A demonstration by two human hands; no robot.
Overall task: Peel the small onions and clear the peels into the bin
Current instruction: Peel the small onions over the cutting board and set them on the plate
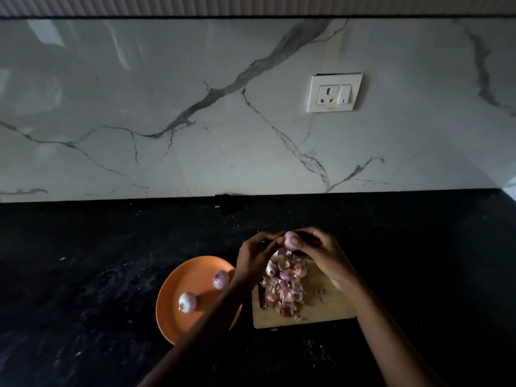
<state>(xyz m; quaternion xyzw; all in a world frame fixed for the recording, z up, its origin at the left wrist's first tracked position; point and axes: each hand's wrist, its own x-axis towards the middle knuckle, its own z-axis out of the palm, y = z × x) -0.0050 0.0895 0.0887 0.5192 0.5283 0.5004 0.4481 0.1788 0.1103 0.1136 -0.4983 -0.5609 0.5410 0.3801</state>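
You are in the peeling step: both hands meet over the far edge of the wooden cutting board (pixel 329 308), working on one small onion (pixel 290 240). Your right hand (pixel 321 252) grips that onion, its thumb pressed across the front of the bulb and its fingers curled behind. Your left hand (pixel 258 254) comes in from 9 o'clock of the bulb, fingertips curled in and pinching at its side, seemingly at a strip of skin, though the light is too dim to see the skin itself.

The bulb looks pale and smooth where it shows, so it is probably close to bare. The next move calls for a clean pull of whatever skin is left, dropped onto the heap below, and then a place for the finished onion.

The peels (pixel 284 289) lie piled on the board right under your hands, toward 6 o'clock of the held onion. A dark slim thing, perhaps a knife handle, lies along the board's left edge; I cannot tell for sure. At 8 o'clock of the board sits the orange plate (pixel 178 322) with two onions on it, one near the rim by your left wrist (pixel 221 280) and one toward the plate's middle (pixel 187 302).

No bin is in view, so clearing the peels will mean carrying them off this dark surface (pixel 83 275). Your left forearm crosses the plate's right side. A wall socket (pixel 333 93) sits at 12 o'clock, well apart.
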